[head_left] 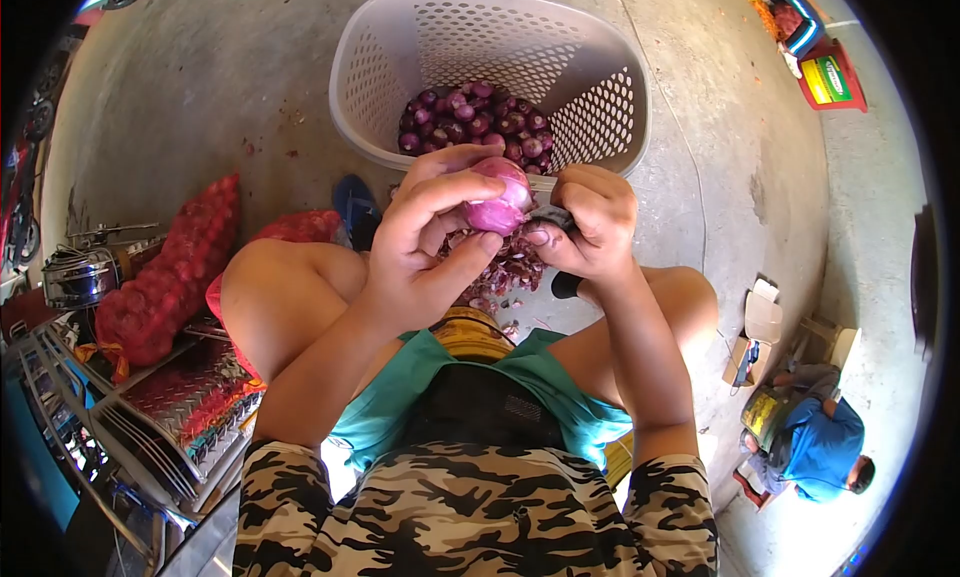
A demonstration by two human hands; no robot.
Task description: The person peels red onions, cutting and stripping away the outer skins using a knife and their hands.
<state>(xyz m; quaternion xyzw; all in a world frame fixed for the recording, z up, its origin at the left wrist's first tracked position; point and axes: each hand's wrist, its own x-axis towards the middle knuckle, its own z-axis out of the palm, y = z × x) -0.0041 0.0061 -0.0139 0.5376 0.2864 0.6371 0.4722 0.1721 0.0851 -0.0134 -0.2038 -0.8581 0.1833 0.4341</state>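
Note:
My left hand [420, 227] is closed around a red onion [500, 202], its fingers wrapped over the top and its thumb below. Part of the onion's outer skin looks loosened on the right side. Against that side, my right hand [590, 222] is closed on what looks like a small knife [550, 217]; only a short dark part of it shows between thumb and fingers. Below the hands lies a heap of dark red onion skins [510, 274], partly hidden by the left hand. Beyond the hands stands a grey perforated basket [353, 87] with many red onions [470, 117] at its bottom.
Full red mesh sacks [165, 277] lean at the left beside a motorcycle frame [130, 417]. A yellow container [470, 337] is between my knees. At right are an open cardboard box [755, 327] and a seated person in blue [820, 442]. A red container [835, 77] stands upper right.

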